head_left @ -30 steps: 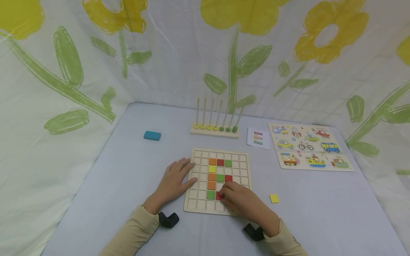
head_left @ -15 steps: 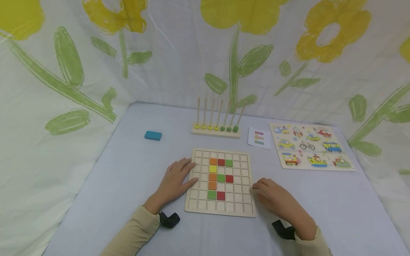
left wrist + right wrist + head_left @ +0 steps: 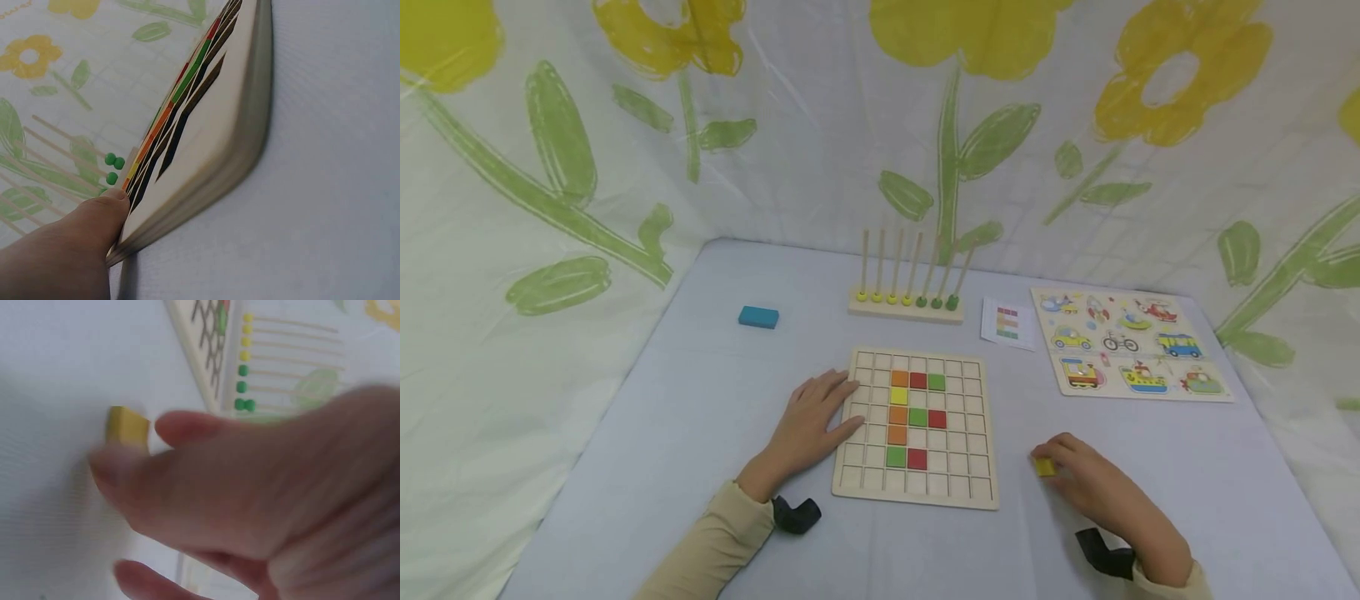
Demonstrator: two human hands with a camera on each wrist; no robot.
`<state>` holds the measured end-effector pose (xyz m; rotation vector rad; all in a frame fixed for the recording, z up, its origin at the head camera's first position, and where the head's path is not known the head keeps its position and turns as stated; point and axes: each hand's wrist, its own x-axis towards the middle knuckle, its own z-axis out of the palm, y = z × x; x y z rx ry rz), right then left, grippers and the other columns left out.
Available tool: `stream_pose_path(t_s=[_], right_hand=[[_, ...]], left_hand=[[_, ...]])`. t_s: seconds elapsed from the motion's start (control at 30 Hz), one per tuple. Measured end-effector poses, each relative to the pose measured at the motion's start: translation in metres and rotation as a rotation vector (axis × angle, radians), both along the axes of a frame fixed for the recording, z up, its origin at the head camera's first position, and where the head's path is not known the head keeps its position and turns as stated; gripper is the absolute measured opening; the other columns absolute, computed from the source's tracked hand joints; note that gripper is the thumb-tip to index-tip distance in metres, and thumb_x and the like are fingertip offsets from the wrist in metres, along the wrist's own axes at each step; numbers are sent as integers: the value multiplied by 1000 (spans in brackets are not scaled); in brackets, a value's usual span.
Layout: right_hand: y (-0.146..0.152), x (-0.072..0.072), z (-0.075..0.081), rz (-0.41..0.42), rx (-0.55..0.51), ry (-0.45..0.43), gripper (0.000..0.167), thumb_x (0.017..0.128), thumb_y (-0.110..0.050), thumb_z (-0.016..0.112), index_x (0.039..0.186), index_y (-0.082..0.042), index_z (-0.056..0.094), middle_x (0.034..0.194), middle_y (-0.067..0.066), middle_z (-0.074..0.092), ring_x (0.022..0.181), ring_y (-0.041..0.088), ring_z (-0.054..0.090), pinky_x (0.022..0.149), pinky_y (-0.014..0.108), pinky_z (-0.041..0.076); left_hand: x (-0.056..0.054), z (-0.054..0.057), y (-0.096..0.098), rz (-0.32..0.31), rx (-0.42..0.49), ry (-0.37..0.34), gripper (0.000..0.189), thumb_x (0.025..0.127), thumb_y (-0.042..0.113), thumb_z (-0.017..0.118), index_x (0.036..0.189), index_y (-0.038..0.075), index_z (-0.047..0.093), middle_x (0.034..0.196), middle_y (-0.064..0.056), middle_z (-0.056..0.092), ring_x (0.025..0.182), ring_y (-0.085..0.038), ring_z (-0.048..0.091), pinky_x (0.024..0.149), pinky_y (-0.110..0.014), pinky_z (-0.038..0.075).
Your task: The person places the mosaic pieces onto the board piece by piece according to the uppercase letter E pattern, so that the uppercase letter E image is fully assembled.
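Note:
My left hand [image 3: 805, 427] rests with straight fingers on the left edge of a square wooden grid board [image 3: 917, 501]. In the left wrist view its thumb [image 3: 103, 215] lies on the board's rim. Several coloured square tiles sit in the grid, among them a red tile [image 3: 917, 459] and a green tile [image 3: 897, 456] near the front. To the right of the board, my right hand [image 3: 1093, 483] pinches a yellow square tile [image 3: 1044, 467] between thumb and fingertips. The right wrist view shows that yellow tile [image 3: 131, 428] tilted up, partly hidden by the thumb.
Behind the board stands a peg rack [image 3: 904, 311] with yellow and green beads. A pattern card [image 3: 1007, 323] lies to its right, beside a vehicle puzzle board [image 3: 1131, 344]. A blue block [image 3: 758, 317] lies at the back left. A flower-printed curtain [image 3: 805, 125] surrounds the table.
My right hand has left the red tile in the front of the grid and moved right, off the board, to the yellow tile, which it now pinches. The left hand stays in place.

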<state>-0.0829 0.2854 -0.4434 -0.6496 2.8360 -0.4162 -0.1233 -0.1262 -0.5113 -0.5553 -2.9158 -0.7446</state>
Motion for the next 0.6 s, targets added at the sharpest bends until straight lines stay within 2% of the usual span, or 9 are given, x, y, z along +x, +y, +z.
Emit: stream_pose_path(t_s=[0.2, 0.4, 0.6], right_hand=[[0, -4, -6, -20, 2, 60, 32, 79, 1, 73, 107, -12, 66, 104, -4, 61, 90, 11, 59, 79, 34, 53], [0, -5, -11, -55, 8, 65, 32, 80, -6, 75, 110, -12, 66, 103, -5, 61, 87, 8, 57, 77, 32, 52], [-3, -6, -13, -62, 0, 87, 32, 81, -5, 74, 111, -11, 64, 105, -4, 60, 89, 9, 59, 77, 31, 53]], left_hand=[[0, 1, 0, 4, -1, -5, 59, 93, 52, 54, 142, 19, 46, 150, -5, 40, 142, -24, 29, 114, -50, 21], [1, 1, 0, 6, -1, -4, 59, 93, 51, 55, 142, 18, 47, 149, -5, 40, 142, -25, 30, 113, -51, 23], [1, 2, 0, 4, -4, -5, 60, 93, 51, 55, 142, 18, 46, 150, -5, 40, 142, -24, 29, 114, -50, 22]])
